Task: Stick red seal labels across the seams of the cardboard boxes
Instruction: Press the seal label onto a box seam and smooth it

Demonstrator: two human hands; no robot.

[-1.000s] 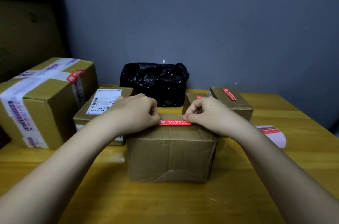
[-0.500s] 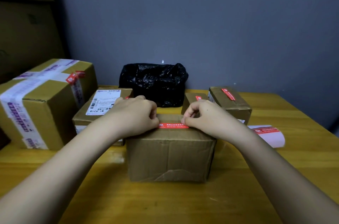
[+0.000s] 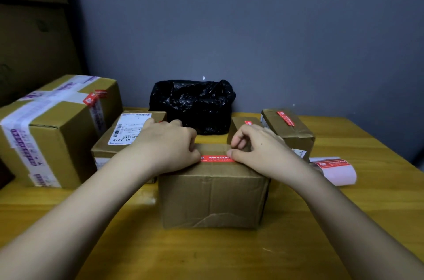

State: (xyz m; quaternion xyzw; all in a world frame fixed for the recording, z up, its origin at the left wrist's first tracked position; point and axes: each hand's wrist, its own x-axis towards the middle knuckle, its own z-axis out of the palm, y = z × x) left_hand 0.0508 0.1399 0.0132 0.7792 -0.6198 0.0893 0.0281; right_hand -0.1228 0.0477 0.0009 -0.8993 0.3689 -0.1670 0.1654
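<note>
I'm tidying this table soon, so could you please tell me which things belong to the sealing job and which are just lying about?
In use: red seal label, front box, left hand, right hand, label sheet.

Lying about: black plastic bag. The big taped box and small right box already carry labels.

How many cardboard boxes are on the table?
5: big taped box far left, shipping-label box beside it, middle box under the hands, two small boxes back right. Others may be hidden.

red seal label lies flat along cardboard box top's front edge.
</note>
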